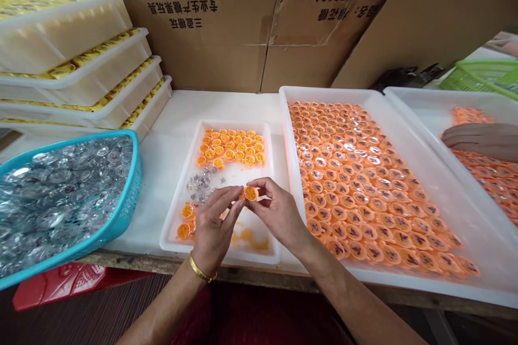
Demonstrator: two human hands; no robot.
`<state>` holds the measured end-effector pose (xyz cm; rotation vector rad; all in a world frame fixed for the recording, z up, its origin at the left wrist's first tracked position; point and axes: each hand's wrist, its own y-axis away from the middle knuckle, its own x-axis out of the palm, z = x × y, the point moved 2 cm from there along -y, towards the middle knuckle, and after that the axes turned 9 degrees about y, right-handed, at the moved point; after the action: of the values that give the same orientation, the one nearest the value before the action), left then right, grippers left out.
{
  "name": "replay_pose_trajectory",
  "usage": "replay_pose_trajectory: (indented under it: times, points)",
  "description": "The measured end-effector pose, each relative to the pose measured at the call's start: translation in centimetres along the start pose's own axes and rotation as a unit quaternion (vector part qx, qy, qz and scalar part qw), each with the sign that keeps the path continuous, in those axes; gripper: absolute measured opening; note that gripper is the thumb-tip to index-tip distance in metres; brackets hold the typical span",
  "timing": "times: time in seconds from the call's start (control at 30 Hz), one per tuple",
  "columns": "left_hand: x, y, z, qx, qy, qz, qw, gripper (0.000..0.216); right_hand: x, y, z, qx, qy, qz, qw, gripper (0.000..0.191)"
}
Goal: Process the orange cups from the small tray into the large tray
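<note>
My left hand [212, 223] and my right hand [277, 213] meet over a small white tray [172, 232], both pinching one small orange cup [251, 193] between their fingertips. A gold bangle circles my left wrist. In the small tray, several more orange cups [230, 146] stand in rows at the far end, a few clear plastic lids [200, 182] lie in the middle, and loose orange cups [184, 221] sit near my left hand.
A large white tray [404, 285] of several lidded orange cups lies to the right. Beyond it, another tray [429, 113] has another person's hand [481, 140] over it. A blue basket [121, 215] of clear lids sits left. Stacked trays [101, 81] and cardboard boxes [226, 21] stand behind.
</note>
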<state>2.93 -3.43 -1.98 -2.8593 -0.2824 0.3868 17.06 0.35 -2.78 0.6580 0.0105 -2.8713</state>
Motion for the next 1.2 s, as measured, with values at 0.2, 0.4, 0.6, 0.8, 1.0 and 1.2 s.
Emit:
replay_pose_trajectory:
  times: [0.2, 0.4, 0.6, 0.8, 1.0, 1.2]
  points:
    - [0.5, -0.1, 1.0, -0.104, 0.09, -0.027, 0.99, 0.018, 0.1, 0.2, 0.3, -0.013, 0.066, -0.009, 0.998, 0.025]
    - [0.5, -1.0, 1.1, -0.148, 0.206, -0.008, 0.967, 0.035, 0.2, 0.1, 0.1, -0.092, 0.04, 0.0, 0.995, 0.03]
    - [0.0, -1.8, 1.3, -0.11, 0.146, 0.019, 0.983, 0.034, 0.3, 0.1, 0.0, -0.004, -0.122, 0.087, 0.989, 0.031]
    - [-0.1, -1.6, 1.4, -0.149, 0.19, 0.019, 0.97, 0.028, 0.1, -0.1, 0.0, 0.025, -0.274, 0.082, 0.958, 0.027]
    - [-0.4, -1.6, 0.2, -0.065, 0.135, 0.052, 0.987, 0.031, 0.1, -0.2, -0.5, 0.058, -0.287, 0.063, 0.954, 0.028]
    - [-0.3, -1.6, -1.3, 0.018, 0.075, 0.059, 0.995, 0.036, 0.0, -0.3, -0.4, 0.051, -0.321, 0.057, 0.944, 0.037]
